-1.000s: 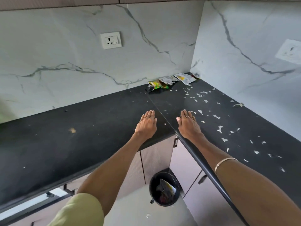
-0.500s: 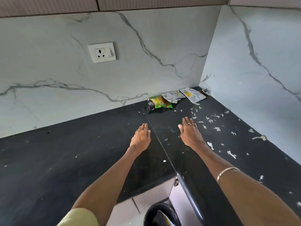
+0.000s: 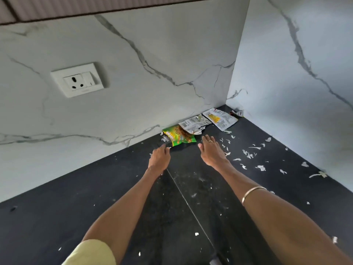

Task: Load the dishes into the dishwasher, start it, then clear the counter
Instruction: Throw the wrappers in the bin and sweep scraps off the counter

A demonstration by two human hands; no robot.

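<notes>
In the back corner of the black counter (image 3: 76,217), against the marble wall, lies the green wrapper (image 3: 178,137). Our left hand (image 3: 159,158) and right hand (image 3: 212,153) reach it open, holding nothing. It looks light, crinkly, slippery; we judge pinching its near edge best. Two white wrappers (image 3: 208,120) sit just beyond; paper scraps (image 3: 248,153) litter the right.

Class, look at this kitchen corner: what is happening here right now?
A person reaches both bare hands across a black counter toward the corner. The left hand is at the edge of a green snack wrapper; the right hand is open beside it. Two white wrappers and scattered paper scraps remain.
</notes>
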